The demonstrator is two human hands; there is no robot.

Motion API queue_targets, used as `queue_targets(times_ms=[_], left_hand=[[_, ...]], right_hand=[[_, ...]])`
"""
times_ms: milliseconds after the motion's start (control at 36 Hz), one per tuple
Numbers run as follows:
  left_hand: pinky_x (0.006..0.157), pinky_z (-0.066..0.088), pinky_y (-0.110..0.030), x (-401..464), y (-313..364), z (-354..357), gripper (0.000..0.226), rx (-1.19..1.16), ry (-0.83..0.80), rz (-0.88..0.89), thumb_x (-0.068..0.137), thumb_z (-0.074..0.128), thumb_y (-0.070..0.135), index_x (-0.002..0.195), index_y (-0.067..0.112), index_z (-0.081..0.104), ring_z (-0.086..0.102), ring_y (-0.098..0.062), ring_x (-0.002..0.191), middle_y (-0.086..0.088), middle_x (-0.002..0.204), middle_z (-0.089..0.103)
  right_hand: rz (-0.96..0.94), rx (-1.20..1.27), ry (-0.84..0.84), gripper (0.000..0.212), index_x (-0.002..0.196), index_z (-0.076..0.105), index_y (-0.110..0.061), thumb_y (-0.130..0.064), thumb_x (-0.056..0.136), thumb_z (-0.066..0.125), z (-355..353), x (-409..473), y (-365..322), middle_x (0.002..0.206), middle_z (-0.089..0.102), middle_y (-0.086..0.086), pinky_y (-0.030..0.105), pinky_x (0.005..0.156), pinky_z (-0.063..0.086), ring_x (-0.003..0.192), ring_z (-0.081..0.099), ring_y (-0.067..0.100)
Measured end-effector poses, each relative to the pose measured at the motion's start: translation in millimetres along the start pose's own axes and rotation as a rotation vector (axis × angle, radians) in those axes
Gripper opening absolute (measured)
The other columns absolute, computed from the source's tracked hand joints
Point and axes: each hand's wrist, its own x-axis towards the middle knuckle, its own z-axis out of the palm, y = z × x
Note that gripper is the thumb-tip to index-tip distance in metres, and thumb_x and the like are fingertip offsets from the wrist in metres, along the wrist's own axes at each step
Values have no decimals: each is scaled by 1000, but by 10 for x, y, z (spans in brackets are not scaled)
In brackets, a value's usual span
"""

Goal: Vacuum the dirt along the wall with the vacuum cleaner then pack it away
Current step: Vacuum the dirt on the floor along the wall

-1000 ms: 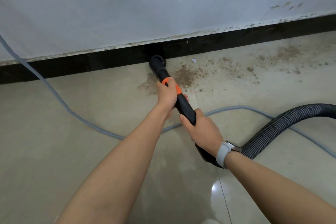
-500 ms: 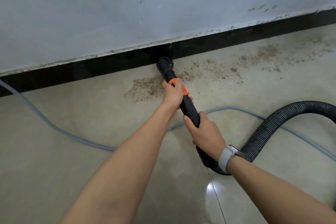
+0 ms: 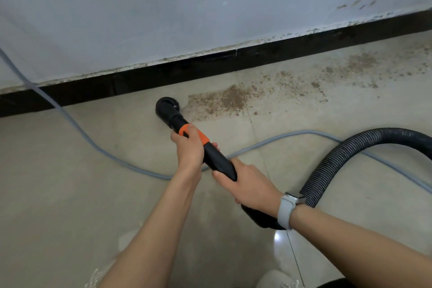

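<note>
Both hands are on the vacuum wand (image 3: pixel 218 161), a black tube with a bright orange collar (image 3: pixel 194 134) just behind the head. The left hand (image 3: pixel 188 149) wraps it at that collar, fingers curled right round the tube; the right hand (image 3: pixel 251 186) grips further back, fingers closed over the black shaft where it bends into the hose. A pale grey watch (image 3: pixel 286 210) sits on the right wrist.

The wand runs from the centre of the view up toward 11 o'clock, and its round black brush head (image 3: pixel 167 109) is down at the floor (image 3: pixel 70 194), near the black skirting board (image 3: pixel 187 70) but not against it. Whether the bristles actually touch the tile is hard to judge from this angle.

At 3 o'clock from the brush head, just beside it, lies the dirt (image 3: pixel 222 100): a dense brown, gritty patch, thinning into scattered specks that trail away toward 2 o'clock along the foot of the wall (image 3: pixel 210 7). The wall itself is pale, scuffed and flaking where it meets the skirting.

The ribbed black hose (image 3: pixel 332 166) loops from under the right wrist out to 3 o'clock and off the edge of view. A grey cable (image 3: pixel 93 145) drops down from the wall at 10 o'clock, sweeps across the beige tiles, passes under the wand and carries on beneath the hose to the right edge.
</note>
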Motion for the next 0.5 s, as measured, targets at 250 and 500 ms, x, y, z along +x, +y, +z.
queue_targets(times_ms=[250, 500], left_hand=[[58, 56, -38, -280, -243, -78, 38, -26, -15, -61, 101, 38, 22, 135, 11, 24, 57, -26, 54, -8, 85, 45], [63, 56, -40, -23, 57, 217, 38, 80, -135, -61, 102, 37, 25, 133, 9, 21, 59, -24, 58, -8, 90, 44]], right_hand=[[41, 35, -72, 37, 98, 45, -15, -52, 92, 49, 147, -302, 124, 66, 59, 0, 38, 63, 52, 63, 67, 28], [71, 191, 62, 31, 84, 42, -24, -53, 90, 51, 3, -34, 51, 66, 62, 2, 39, 60, 57, 55, 68, 26]])
